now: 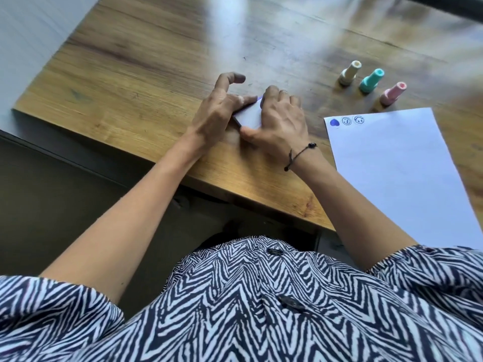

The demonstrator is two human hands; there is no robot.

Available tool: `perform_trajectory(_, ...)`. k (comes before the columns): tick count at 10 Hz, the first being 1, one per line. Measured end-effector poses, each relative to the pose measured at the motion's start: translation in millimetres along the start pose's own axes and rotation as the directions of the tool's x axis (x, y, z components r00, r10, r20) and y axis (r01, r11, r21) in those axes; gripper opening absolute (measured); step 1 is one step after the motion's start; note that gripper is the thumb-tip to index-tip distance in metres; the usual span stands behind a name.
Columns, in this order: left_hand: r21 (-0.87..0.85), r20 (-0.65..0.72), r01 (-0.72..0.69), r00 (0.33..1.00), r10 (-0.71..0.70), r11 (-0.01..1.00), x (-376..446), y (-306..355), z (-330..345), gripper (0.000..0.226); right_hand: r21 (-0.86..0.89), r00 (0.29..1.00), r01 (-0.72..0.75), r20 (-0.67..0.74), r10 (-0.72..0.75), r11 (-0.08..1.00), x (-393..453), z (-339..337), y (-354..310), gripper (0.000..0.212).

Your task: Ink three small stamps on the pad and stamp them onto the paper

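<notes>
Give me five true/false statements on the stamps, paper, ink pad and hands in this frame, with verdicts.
1. Three stamps, cream, teal and pink, stand on the table beyond the paper. True.
2. The paper carries no prints yet. False: three blue prints sit in its far left corner.
3. Both hands are on the ink pad. True: left hand and right hand flank it.
4. The right hand holds the pink stamp. False: no stamp is held.
5. The ink pad lies on the paper. False: it is on bare table, left of the paper.
</notes>
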State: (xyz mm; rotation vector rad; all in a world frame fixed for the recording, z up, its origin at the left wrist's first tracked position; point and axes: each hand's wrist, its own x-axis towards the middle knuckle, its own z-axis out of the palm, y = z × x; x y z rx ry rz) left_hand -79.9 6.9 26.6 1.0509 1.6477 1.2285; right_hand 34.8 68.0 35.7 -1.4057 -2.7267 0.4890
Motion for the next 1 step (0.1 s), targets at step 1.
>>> perform_trajectory(1, -0.006, -0.022, -0.017, 1.000, 0.017, 1.000, 2.7, -3.2, 0.4, 0.039, 0.152, 0.999, 0.025, 0.028, -0.030, 0.988, -0.9, -1.2, 6.3, 0.070)
